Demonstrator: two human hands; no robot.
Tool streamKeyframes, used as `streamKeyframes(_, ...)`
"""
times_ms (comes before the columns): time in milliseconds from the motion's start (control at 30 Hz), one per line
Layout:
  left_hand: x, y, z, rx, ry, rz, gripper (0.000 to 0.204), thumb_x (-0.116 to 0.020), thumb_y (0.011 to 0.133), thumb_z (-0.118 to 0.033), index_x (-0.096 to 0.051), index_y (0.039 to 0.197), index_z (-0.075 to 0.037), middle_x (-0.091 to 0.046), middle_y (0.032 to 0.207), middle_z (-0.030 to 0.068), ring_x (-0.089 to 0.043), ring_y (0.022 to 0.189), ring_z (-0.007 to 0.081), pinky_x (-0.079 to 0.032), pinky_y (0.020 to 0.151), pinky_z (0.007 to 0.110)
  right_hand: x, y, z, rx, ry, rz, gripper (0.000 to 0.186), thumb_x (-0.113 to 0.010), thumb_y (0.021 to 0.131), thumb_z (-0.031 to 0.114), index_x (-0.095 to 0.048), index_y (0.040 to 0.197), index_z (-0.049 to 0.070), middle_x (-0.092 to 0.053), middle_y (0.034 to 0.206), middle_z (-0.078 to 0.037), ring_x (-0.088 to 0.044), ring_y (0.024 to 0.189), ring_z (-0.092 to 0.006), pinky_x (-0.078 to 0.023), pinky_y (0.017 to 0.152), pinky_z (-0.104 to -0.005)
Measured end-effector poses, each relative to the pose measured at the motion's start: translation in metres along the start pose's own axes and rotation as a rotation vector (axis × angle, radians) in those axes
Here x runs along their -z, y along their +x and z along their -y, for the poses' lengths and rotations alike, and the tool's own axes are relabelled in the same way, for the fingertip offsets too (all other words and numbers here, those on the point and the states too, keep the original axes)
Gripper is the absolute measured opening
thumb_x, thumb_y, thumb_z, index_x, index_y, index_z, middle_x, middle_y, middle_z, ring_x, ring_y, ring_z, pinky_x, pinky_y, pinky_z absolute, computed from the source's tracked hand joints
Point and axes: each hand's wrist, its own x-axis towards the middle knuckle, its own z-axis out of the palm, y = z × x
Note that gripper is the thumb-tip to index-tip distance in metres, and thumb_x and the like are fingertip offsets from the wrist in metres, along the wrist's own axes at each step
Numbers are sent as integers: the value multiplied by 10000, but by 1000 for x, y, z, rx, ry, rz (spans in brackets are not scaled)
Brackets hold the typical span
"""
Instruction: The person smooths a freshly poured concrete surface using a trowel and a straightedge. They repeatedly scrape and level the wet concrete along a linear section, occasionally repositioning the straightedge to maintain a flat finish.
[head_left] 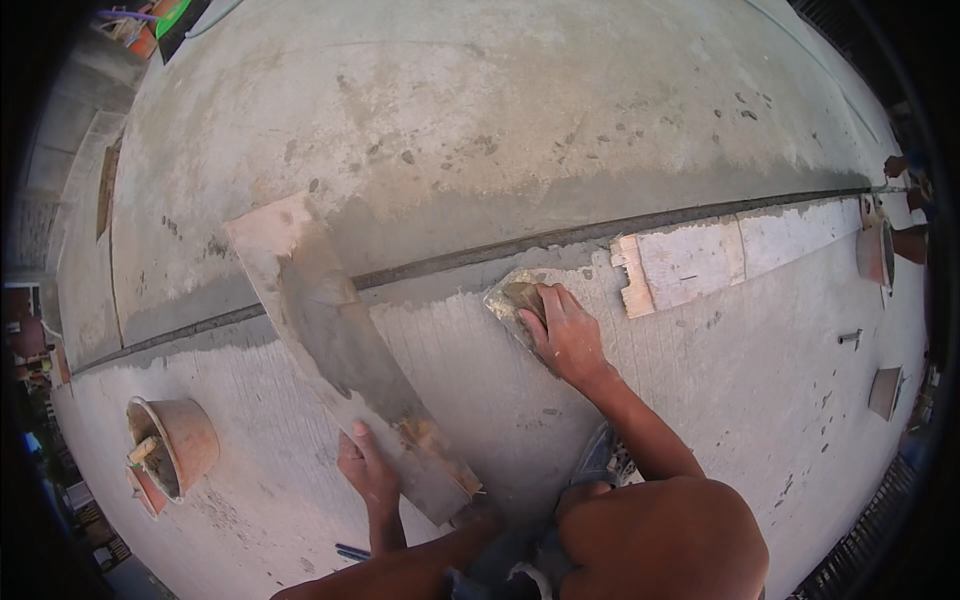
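Head view: gripping, with the left hand (pixel 370 472) at 7 o'clock, a long pale wooden board (pixel 348 398) smeared with wet grey mortar (pixel 325 310), slanting from 10 toward 6 o'clock across a dark straight groove (pixel 560 237) in pale grey concrete (pixel 420 120). Clamped by one long edge, probably to leave the mortared face free. Cannot tell whether lifted or resting at the far end. Closed, near 4 o'clock, around a mortar-crusted trowel (pixel 507 303) with the right hand (pixel 572 335), well apart from the left; held low, apparently to keep the blade close to the concrete.

Lying along the groove toward 3 o'clock, flat whitish wooden planks (pixel 700 265), likely limiting rightward room. Crowding 5 o'clock, a bent bare knee (pixel 670 535). Standing at 8 o'clock, a dull orange round bucket (pixel 193 440); beyond the planks, another person's limb (pixel 908 243).
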Motion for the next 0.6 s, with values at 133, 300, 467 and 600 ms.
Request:
streamKeyframes(133,2,-2,-1,1,48,21,484,-482,1111,-348,-610,1292,83,-716,1114,144,-643,994,181,-506,883,319,13,2,-9,-147,-46,-123,356,-658,1003,248,-556,1228,-9,-644,1114,-215,-665,975,-427,-561,798,-495)
streamKeyframes(300,-3,-4,2,-2,40,7,481,-487,1110,-350,-612,1290,79,-715,1092,134,-642,968,175,-508,867,320,5,12,-13,-178,-77,-112,355,-648,1009,248,-549,1224,-16,-645,1111,-224,-671,956,-434,-567,789,-495)
streamKeyframes(467,-6,-3,-2,-24,66,43,494,-479,1111,-366,-617,1281,77,-715,1086,135,-642,968,179,-509,868,326,-19,4,26,-24,76,85,376,-654,1005,249,-540,1235,-25,-646,1112,-225,-678,956,-428,-574,767,-491)
streamKeyframes(600,-4,-5,-4,-8,64,13,509,-471,1112,-380,-616,1275,81,-709,1101,147,-641,983,191,-508,872,340,-9,-2,29,-66,106,-18,369,-651,1006,248,-541,1232,-22,-646,1113,-225,-682,944,-431,-576,767,-496)
